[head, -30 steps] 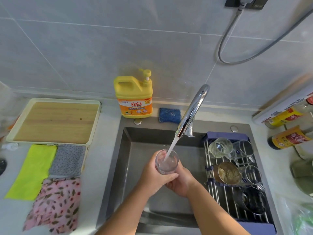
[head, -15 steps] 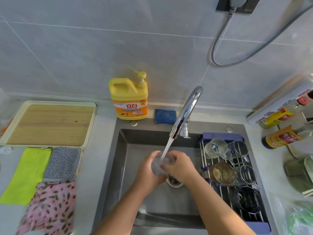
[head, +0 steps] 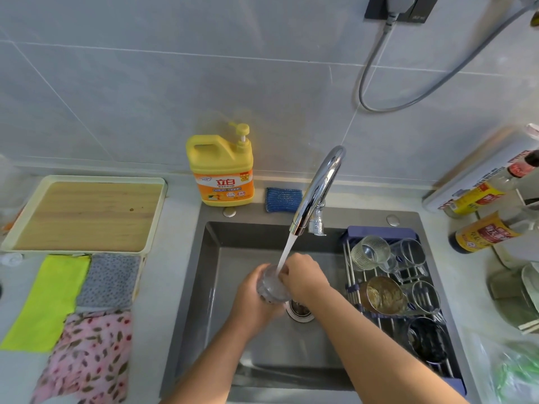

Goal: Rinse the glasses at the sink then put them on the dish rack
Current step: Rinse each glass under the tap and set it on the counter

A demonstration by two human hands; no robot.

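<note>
A clear glass (head: 269, 287) is held over the grey sink (head: 210, 258), under the water running from the chrome tap (head: 318, 188). My left hand (head: 253, 298) grips the glass from below and the left. My right hand (head: 303, 279) covers its rim, fingers curled over and into the mouth, so most of the glass is hidden. The blue-framed dish rack (head: 353, 231) spans the sink's right side and holds several glasses, among them a ribbed clear one (head: 369, 252), an amber one (head: 382, 295) and a dark one (head: 428, 339).
A yellow detergent bottle (head: 220, 170) and a blue sponge (head: 281, 199) stand behind the sink. To the left lie a wooden board in a tray (head: 84, 214) and three cloths (head: 67, 301). Sauce bottles (head: 484, 231) crowd the right counter. The drain (head: 300, 310) lies under my hands.
My right hand came up from beneath the glass to cover its rim, fingers reaching inside. The glass stayed under the stream, lower in the sink.
</note>
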